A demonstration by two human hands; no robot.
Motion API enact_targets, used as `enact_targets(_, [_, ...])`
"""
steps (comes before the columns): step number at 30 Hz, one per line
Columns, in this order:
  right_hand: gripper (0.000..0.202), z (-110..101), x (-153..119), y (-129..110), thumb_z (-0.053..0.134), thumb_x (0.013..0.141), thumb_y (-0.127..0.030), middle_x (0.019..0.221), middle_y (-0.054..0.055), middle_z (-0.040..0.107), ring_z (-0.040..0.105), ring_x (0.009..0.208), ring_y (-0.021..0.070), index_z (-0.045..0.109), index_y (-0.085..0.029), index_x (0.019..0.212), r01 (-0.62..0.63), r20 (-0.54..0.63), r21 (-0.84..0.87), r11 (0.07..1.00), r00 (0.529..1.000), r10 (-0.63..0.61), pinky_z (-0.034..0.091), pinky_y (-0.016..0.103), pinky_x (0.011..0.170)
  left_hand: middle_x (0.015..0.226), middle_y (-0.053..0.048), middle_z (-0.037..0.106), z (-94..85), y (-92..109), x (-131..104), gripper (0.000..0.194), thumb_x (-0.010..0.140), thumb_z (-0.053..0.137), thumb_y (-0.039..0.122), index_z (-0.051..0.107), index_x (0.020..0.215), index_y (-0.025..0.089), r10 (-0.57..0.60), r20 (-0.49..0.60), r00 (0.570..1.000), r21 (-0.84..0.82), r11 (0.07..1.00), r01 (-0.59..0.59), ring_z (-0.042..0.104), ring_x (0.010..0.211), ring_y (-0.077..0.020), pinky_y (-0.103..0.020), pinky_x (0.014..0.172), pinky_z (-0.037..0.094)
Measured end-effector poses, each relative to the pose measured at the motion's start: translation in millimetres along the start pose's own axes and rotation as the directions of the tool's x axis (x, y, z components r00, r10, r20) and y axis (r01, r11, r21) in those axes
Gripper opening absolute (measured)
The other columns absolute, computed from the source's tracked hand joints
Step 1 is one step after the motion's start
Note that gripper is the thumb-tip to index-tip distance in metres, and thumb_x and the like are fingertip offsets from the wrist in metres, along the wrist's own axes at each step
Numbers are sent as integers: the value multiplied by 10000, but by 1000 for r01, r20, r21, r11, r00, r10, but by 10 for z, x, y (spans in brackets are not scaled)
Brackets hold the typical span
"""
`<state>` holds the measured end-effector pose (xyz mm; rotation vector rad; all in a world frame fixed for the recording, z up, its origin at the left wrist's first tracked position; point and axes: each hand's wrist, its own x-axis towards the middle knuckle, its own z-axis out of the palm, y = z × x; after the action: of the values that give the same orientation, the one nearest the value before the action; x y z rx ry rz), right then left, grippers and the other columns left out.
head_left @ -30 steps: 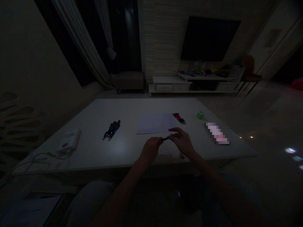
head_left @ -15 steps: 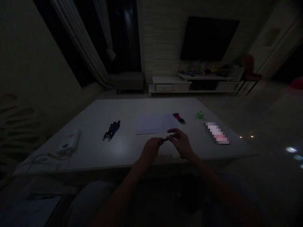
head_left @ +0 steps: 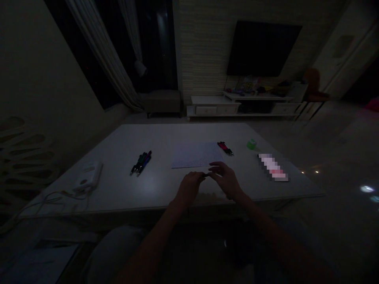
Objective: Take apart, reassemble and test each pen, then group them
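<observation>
Just above the front part of the white table, my left hand (head_left: 191, 187) is closed around a slim dark pen (head_left: 206, 174). Thumb and fingers of my right hand (head_left: 226, 179) pinch its other end, so only a short stretch shows between the hands. Beyond them lies a lined sheet of paper (head_left: 195, 154), flat on the table. Several dark pens (head_left: 141, 162) with green, blue and purple parts lie in a bunch to the left. A smaller bunch of red and black pens (head_left: 225, 148) rests by the paper's right edge.
On the white table (head_left: 160, 136) are a green roll-like object (head_left: 251, 144), a phone (head_left: 272, 167) with a blurred-out screen at right, and a white power strip (head_left: 89, 175) with cables at left. The room is dim.
Less of the pen shows between my hands than before; my right fingers have shifted slightly around its end. The view has moved a little; the other things lie as before.
</observation>
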<state>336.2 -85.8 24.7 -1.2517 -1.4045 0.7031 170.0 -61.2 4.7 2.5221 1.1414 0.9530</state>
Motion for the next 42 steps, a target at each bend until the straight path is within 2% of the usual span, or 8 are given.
enact_targets(5, [257,-3,-9,7,592,743,-335,756,39,669,625,616,159,597,-193,957,-6,-10,-71,997,1000,5,497,305,638,899,-56,663,1,-8,-3,165,866,502,201,599,995,167,-7,4,1000,9,1000,6,589,822,-173,-315,754,468])
enact_targets(10, [305,2,-1,24,625,715,-305,949,61,652,630,839,181,589,-201,999,105,-1,-50,993,995,-105,484,334,797,895,-60,662,-1,-11,-3,149,846,534,193,603,974,156,-20,-3,1000,7,1000,20,586,825,-176,-307,753,468])
enact_targets(15, [254,7,1,54,594,745,-322,926,57,656,629,695,157,593,-199,966,28,-6,-65,997,1000,-28,500,327,708,913,-60,665,-4,-9,-6,169,839,543,175,593,1000,159,-16,-3,1000,6,1000,16,596,849,-177,-314,769,472])
enact_targets(25, [259,-1,-17,-9,587,752,-333,903,67,660,622,711,166,592,-196,971,37,-25,-94,995,999,-39,497,351,740,949,-72,668,22,-35,-5,219,826,559,169,582,1044,172,-23,-47,999,-17,1000,22,614,875,-188,-339,782,494])
enact_targets(29, [295,-7,-5,19,619,716,-318,980,68,644,617,865,188,584,-209,988,123,-38,-46,991,991,-125,489,355,800,934,-64,665,21,-36,-10,253,828,544,144,569,1076,184,-37,-38,999,-22,999,36,614,853,-177,-327,765,496])
enact_targets(34, [272,-10,1,38,590,743,-350,859,64,668,630,692,170,591,-194,967,10,-32,-87,996,999,-13,500,337,709,927,-57,658,22,-37,-15,271,821,555,148,559,1088,194,-45,-35,998,-29,999,44,608,846,-172,-322,761,493])
enact_targets(38, [322,-7,2,23,631,707,-330,976,73,651,634,827,184,579,-201,997,64,-25,-26,998,998,-65,493,333,767,921,-61,658,18,-31,-21,263,826,549,148,558,1087,182,-41,-33,999,-27,999,40,606,845,-174,-320,760,490])
enact_targets(42, [287,-9,4,16,611,725,-342,793,42,671,643,689,173,591,-196,972,-1,-22,-67,998,1000,-1,498,331,708,898,-55,657,14,-26,-22,251,841,526,155,560,1087,189,-50,-25,998,-19,999,49,608,828,-167,-314,750,491])
